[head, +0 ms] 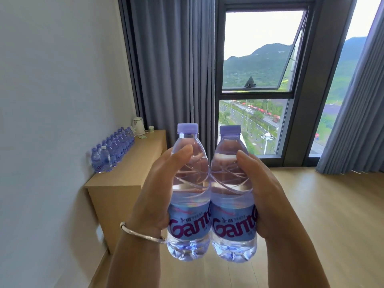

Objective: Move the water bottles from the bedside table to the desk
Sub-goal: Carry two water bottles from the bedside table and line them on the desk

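Head view: two upright water bottles were carried side by side in front of the person, their sides touching. The left hand (pixel 153 196) gripped the left bottle (pixel 190 192), its thumb lying up the clear upper body and its fingers curled behind the blue "Gante" label; a silver bangle (pixel 141 233) circled that wrist. The right hand (pixel 264 200) gripped the right bottle (pixel 231 194) in mirror fashion, thumb on the shoulder of the bottle and fingers wrapped round the far side. Both bottles kept their lilac caps on and appeared full. At left, along the white wall, a light wooden table (pixel 133 173) bore a row of similar bottles (pixel 113 149), with a white electric kettle (pixel 138 125) and a small paper cup (pixel 151 128) at its far end. Behind hung grey curtains (pixel 172 65) beside a window (pixel 259 55) tilted open, above a wooden floor (pixel 322 215).
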